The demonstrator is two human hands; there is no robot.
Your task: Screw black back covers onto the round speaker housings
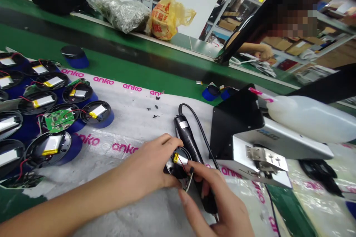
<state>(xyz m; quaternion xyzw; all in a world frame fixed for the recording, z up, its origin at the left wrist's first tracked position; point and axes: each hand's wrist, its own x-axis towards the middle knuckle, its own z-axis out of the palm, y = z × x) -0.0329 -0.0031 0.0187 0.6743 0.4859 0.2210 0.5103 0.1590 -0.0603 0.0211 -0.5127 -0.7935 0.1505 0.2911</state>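
Note:
My left hand [158, 163] is wrapped round a small round black-and-blue housing, holding it over the plastic-covered bench. Inside the housing sits a battery [181, 159] with yellow tape and a red wire. At its near right side, my right hand [214, 196] pinches a thin circuit board [190, 182], seen edge-on, between thumb and index finger. A black corded tool [188, 133] lies just behind the hands, partly covered by the right one. Small black bits [156, 107] are scattered beyond.
Several blue housings [100, 118] with batteries and boards crowd the left. One closed housing [75, 56] stands apart. On the right are a metal screw dispenser-like device [258, 159] and a white bottle [308, 114]. A person's hand [264, 52] is across the bench.

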